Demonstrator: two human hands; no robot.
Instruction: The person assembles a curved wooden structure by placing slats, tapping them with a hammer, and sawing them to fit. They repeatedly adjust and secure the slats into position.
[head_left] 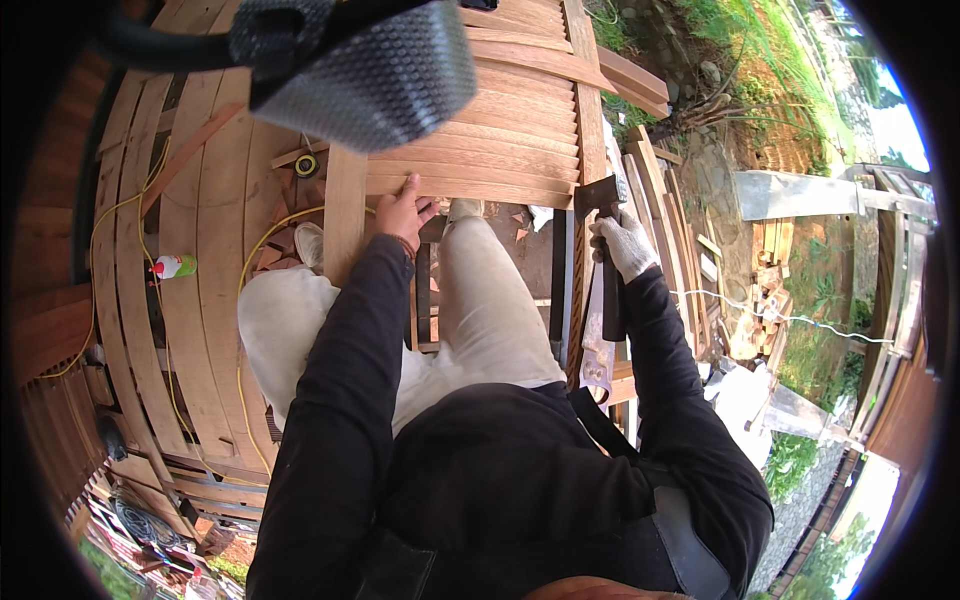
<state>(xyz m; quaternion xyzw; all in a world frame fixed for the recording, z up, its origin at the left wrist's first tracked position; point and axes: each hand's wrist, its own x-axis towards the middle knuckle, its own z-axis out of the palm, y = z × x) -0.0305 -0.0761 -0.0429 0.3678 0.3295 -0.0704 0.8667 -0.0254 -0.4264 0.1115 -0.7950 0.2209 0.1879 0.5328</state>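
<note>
A wooden louvered panel (470, 155) with a row of overlapping slats lies in front of me, between a left side rail (345, 215) and a right side rail (588, 110). My left hand (402, 215) is bare and open, its fingers spread against the lowest slat near the left rail. My right hand (627, 247), in a pale glove, is closed round the dark handle of a hatchet (598, 194). The hatchet's metal head is at the right rail, by the end of the lowest slat; whether it touches the wood I cannot tell.
A handsaw (597, 365) lies below the hatchet. On the planks (195, 330) at left are a glue bottle (174, 267), a tape measure (306, 165) and a yellow cord (243, 330). Loose boards (665, 220) lie at right. A dark textured object (375, 80) blocks the top.
</note>
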